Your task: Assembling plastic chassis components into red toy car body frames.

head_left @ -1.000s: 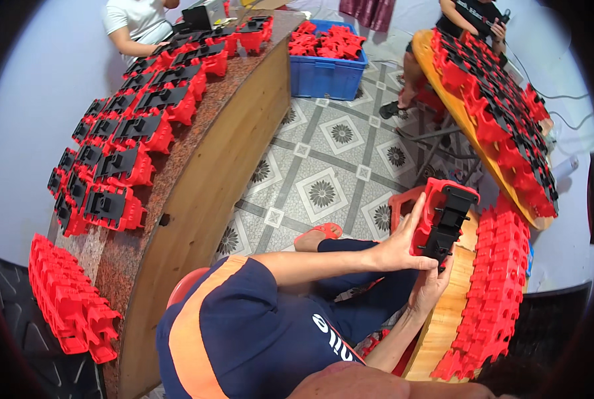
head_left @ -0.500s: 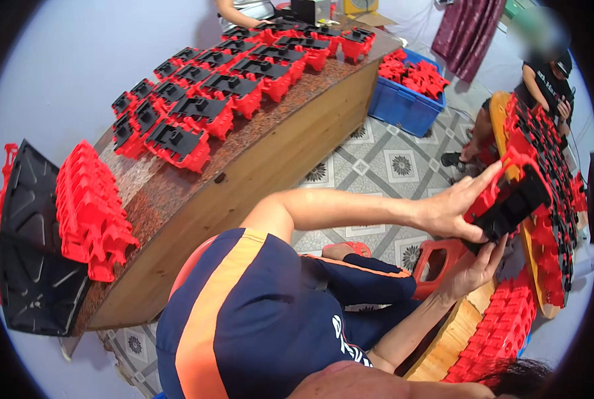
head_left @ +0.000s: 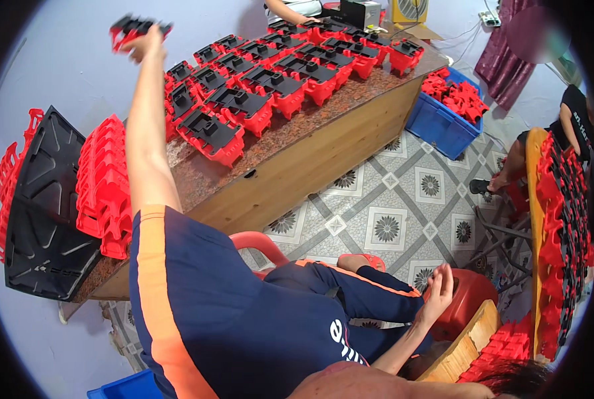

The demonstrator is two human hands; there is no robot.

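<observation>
My left hand is stretched out over the far left of the table, closed on a red-and-black plastic housing. It is in the air beyond the rows of similar housings, red below with black plates on top, such as this near housing. My right hand is at the lower right, above the floor beside a red plastic stool. Its fingers are loosely bent and slightly apart, and nothing shows in them.
The granite-topped table also bears a stack of red frames and a black ribbed panel. A blue crate of red parts stands on the tiled floor. Rightward, a yellow-edged board carries more housings near a seated co-worker.
The housing was between both hands at the right. My left hand has carried it across to the far left over the table. My right hand has let go and dropped lower.
</observation>
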